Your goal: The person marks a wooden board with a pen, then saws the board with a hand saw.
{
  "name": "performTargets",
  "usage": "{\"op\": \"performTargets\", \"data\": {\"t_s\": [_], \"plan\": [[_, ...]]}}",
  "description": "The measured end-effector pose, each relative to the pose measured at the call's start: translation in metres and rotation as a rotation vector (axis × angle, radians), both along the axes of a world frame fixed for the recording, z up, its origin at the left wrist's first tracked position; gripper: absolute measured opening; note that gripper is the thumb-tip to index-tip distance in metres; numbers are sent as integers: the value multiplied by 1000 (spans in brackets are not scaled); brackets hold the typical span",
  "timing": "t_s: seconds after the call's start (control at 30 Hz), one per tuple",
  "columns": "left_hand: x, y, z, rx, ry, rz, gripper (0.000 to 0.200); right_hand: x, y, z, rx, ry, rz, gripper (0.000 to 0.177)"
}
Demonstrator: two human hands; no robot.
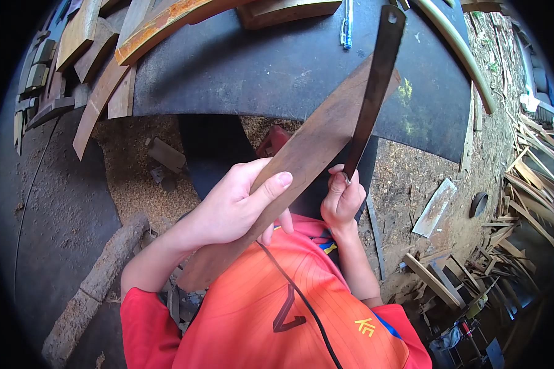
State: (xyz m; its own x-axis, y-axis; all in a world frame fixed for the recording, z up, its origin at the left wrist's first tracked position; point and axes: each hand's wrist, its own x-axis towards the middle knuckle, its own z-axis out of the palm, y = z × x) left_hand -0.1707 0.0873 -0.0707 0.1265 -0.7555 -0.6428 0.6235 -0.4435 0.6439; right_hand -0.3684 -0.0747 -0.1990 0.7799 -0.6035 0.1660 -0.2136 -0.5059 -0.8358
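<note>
My left hand point(240, 200) is closed around a long brown wooden board point(317, 144), thumb on its upper face and fingers wrapped underneath. The board runs slantwise from beside my body up to the dark tabletop, where its far end overlaps the table edge. In my right hand point(343, 197) is a long dark saw blade point(375, 86), gripped at its narrow lower end. It points up and away from me, with a hole near its wide tip. Its edge overlaps the right side of the board in this view.
On the dark table point(228, 74) lie a pen point(348, 27) and a curved wooden piece point(166, 27). More cut wood pieces point(80, 37) stand at the left. A pale curved rod point(458, 52) lies along the right edge. Sawdust and wood scraps point(529, 184) cover the ground at right.
</note>
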Motion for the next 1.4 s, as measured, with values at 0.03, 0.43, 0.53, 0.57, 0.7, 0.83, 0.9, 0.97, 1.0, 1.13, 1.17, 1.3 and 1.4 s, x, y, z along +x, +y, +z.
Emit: {"op": "performTargets", "data": {"t_s": [0.03,0.43,0.53,0.57,0.7,0.83,0.9,0.97,1.0,1.13,1.17,1.3,1.4], "plan": [[0,0,0,-1,-4,-5,43,0,0,0,-5,-8,7,14],[-10,0,-4,-52,9,33,42,4,4,-9,-82,6,-42,9],[-13,-2,-4,-48,0,58,41,14,11,-11,-54,-21,-64,7],[-13,-3,-4,-46,-7,60,40,14,12,-17,-95,-44,-66,7],[-24,-5,-6,-42,-50,94,40,20,9,-47,-185,-128,-66,12],[-31,-7,-8,-55,-45,186,41,35,16,-29,-166,-130,-50,12],[-35,-1,-11,-45,-45,205,42,38,19,-31,-197,-132,-49,12],[-34,-1,-15,-58,-59,192,42,38,14,-42,-148,-132,-31,13],[-37,-1,-15,-59,-50,217,40,39,12,-45,-110,-136,-43,13],[-40,-3,-15,-60,-47,278,38,42,16,-40,-77,-119,-37,40],[-39,-1,-14,-55,-51,267,38,38,21,-42,-80,-117,-32,41],[-40,-2,-22,-75,-67,277,39,42,12,-51,-121,-143,-54,15],[-46,-1,-21,-47,-67,270,40,41,3,-29,-109,-96,-37,16]]}}
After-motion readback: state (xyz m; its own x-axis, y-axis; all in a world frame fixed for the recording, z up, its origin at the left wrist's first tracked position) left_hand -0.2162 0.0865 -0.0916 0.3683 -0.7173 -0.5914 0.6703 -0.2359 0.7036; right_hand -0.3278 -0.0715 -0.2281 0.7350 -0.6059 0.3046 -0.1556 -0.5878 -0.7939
